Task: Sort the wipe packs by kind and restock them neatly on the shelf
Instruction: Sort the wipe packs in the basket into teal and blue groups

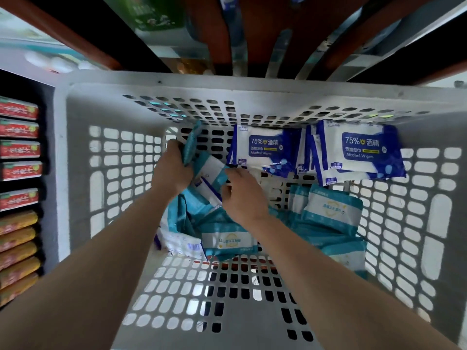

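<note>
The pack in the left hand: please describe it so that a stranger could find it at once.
Look into the white basket, at the left part of its far wall. There the left hand grips a teal pack. Unlike the other teal packs, which lie on the basket floor, it is held up on edge, showing mostly its thin side.

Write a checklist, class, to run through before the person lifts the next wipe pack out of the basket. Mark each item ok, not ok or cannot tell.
1. Left hand grips its teal packs firmly: ok.
2. Right hand has hold of the next pack: cannot tell; its fingers are only at its edge.
3. Blue packs stand together at the far wall of the basket: ok.
4. Teal pile lies tidy: not ok; it is jumbled.
</note>
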Action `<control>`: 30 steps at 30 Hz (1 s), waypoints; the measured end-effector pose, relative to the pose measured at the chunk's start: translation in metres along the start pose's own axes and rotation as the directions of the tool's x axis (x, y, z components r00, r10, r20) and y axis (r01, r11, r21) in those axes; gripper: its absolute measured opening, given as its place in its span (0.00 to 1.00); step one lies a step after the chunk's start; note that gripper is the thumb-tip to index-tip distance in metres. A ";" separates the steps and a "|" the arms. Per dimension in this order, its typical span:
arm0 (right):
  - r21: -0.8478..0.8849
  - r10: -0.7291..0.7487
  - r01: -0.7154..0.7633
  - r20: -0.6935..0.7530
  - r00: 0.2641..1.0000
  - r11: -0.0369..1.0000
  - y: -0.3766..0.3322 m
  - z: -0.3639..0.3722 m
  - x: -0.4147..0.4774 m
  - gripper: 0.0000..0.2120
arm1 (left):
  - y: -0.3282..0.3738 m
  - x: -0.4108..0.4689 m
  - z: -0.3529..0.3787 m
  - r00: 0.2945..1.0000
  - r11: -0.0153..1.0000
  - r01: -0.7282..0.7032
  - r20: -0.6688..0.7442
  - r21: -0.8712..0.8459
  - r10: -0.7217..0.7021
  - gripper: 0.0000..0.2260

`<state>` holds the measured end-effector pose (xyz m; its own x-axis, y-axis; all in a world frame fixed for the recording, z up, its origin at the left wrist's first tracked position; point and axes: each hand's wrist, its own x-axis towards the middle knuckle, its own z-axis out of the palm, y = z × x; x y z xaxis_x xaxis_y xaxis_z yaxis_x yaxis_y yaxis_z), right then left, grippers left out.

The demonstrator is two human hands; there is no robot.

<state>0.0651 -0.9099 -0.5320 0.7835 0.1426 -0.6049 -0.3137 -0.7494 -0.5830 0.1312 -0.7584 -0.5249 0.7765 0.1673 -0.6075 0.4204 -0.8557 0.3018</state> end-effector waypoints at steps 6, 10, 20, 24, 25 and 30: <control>0.171 0.213 -0.214 0.027 0.977 0.962 -0.021 0.027 0.021 0.26 | -0.018 0.002 -0.015 0.974 0.851 0.225 0.141 -0.474 -0.179 0.13; 0.337 0.276 -0.290 0.089 0.957 0.896 -0.024 0.024 0.026 0.11 | -0.020 -0.003 -0.015 0.965 0.744 0.264 0.171 -0.614 -0.201 0.10; 0.720 0.354 -0.137 -0.160 0.921 0.680 -0.015 -0.026 -0.024 0.04 | 0.006 -0.040 -0.028 0.984 0.651 0.173 0.099 -0.739 -0.149 0.09; 0.842 0.386 -0.086 -0.152 0.910 0.533 -0.012 -0.053 -0.047 0.09 | 0.009 -0.064 -0.030 0.982 0.467 0.175 0.122 -0.867 -0.142 0.15; 0.863 0.393 -0.082 -0.141 0.909 0.499 -0.012 -0.058 -0.052 0.09 | 0.008 -0.071 -0.029 0.977 0.413 0.195 0.141 -0.890 -0.158 0.15; 0.932 0.457 -0.097 -0.079 0.886 0.350 -0.010 -0.075 -0.071 0.09 | 0.018 -0.102 -0.017 0.935 0.214 0.277 0.211 -0.937 -0.285 0.14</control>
<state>0.0523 -0.9610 -0.4430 0.5933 -0.2675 -0.7592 -0.6855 0.3265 -0.6507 0.0669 -0.7823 -0.4450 0.5066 0.2971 -0.8094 0.7447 0.3223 0.5844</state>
